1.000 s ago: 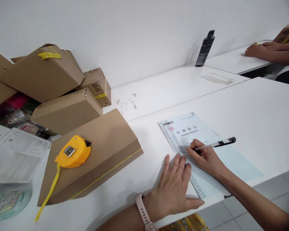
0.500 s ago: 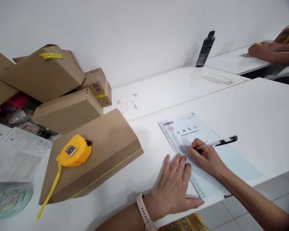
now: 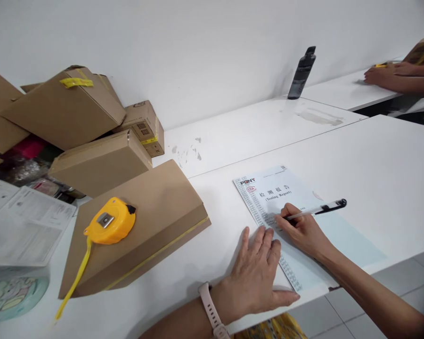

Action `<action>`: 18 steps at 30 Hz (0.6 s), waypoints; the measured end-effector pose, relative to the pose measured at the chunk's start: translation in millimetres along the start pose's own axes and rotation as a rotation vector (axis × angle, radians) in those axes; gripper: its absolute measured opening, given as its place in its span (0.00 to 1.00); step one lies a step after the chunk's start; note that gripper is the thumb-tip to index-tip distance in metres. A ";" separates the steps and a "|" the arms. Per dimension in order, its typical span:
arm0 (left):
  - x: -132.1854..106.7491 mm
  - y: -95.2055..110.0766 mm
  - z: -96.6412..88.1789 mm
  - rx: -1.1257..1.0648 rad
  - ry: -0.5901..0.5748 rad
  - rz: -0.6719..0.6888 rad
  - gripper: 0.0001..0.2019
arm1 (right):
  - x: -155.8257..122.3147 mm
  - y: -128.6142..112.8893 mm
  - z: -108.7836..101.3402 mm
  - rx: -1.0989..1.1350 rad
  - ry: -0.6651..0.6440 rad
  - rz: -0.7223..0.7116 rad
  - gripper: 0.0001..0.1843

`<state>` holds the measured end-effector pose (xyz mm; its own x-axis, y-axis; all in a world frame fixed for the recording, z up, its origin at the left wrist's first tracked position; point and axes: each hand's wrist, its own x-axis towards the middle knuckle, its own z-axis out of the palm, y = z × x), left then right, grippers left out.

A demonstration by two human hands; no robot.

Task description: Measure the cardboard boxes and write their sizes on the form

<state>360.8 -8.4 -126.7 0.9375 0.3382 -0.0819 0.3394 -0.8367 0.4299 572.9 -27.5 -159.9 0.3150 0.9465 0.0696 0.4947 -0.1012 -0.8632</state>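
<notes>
A pale blue testing report booklet [image 3: 268, 188] lies on the white table. Fingers of my right hand [image 3: 304, 230] are closed round a clear-barrelled pen [image 3: 325, 207] with a black cap on its rear end. The hand rests on the booklet, and its fingers hide the pen's tip. My left hand [image 3: 256, 270] lies flat, fingers stretched, across the booklet's left edge and the table. Left of it, a yellow tape measure [image 3: 115, 220] sits on a closed cardboard box [image 3: 162, 197], with a short length of its tape pulled out.
Several cardboard boxes [image 3: 67, 108] are piled at the back left, beside printed papers [image 3: 24, 226] and a light green patterned item [image 3: 14, 294]. A dark bottle [image 3: 301, 73] stands near the wall. Another person's hands [image 3: 385, 74] rest on the table at far right.
The view has shifted very slightly. Both hands, the pen and the booklet keep nearly the same positions.
</notes>
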 end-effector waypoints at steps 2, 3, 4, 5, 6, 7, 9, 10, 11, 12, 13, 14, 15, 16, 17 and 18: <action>0.1 -0.3 0.2 -0.005 -0.002 -0.001 0.47 | 0.0 0.7 0.1 -0.001 0.004 0.002 0.17; 0.0 -0.5 0.0 -0.008 -0.003 -0.002 0.47 | 0.0 0.8 0.1 -0.003 0.004 0.002 0.17; -0.1 -0.6 -0.1 -0.011 -0.003 -0.003 0.47 | 0.0 0.7 0.2 -0.006 0.003 0.003 0.17; -0.2 -0.7 -0.3 -0.014 -0.002 -0.003 0.47 | 0.0 0.6 0.2 -0.010 0.002 0.005 0.16; -0.3 -0.8 -0.3 -0.016 -0.001 -0.002 0.47 | 0.0 0.4 0.3 -0.012 0.000 0.009 0.16; -0.3 -0.8 -0.2 -0.017 0.000 -0.001 0.47 | -0.1 0.2 0.3 -0.014 -0.002 0.015 0.16; -0.2 -0.6 0.1 -0.015 0.001 -0.002 0.47 | -0.4 0.2 0.4 -0.005 -0.007 0.024 0.16; -0.2 -0.3 0.2 -0.014 0.001 -0.002 0.47 | -0.6 0.4 0.6 0.004 -0.009 0.026 0.17; -0.1 -0.1 0.3 -0.014 0.001 -0.002 0.47 | -0.9 0.7 0.8 0.011 -0.007 0.024 0.17; -0.1 0.1 0.2 -0.017 -0.001 -0.002 0.47 | -1.0 1.0 1.0 0.015 -0.001 0.021 0.17; -0.1 0.1 0.1 -0.021 -0.003 -0.002 0.47 | -1.0 1.2 1.0 0.017 0.011 0.016 0.17; -0.1 -0.1 -0.1 -0.027 -0.005 0.000 0.47 | -0.7 1.2 0.7 0.016 0.029 0.012 0.18; 0.0 -0.5 -0.2 -0.033 -0.006 0.003 0.47 | -0.2 0.9 0.0 0.011 0.047 0.008 0.17; 0.1 -1.2 -0.2 -0.040 -0.004 0.006 0.47 | 0.7 0.2 -1.0 0.002 0.067 0.003 0.16; 0.2 -1.8 -0.2 -0.046 0.001 0.008 0.47 | 1.7 -0.5 -2.2 -0.014 0.087 -0.011 0.13; 0.1 -2.0 -0.2 -0.052 0.008 0.011 0.47 | 2.8 -1.2 -3.5 -0.043 0.104 -0.038 0.10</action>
<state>360.2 -6.6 -127.4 0.9404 0.3327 -0.0702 0.3246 -0.8170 0.4766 575.9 -25.8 -156.9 0.3766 0.9133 0.1549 0.5411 -0.0812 -0.8370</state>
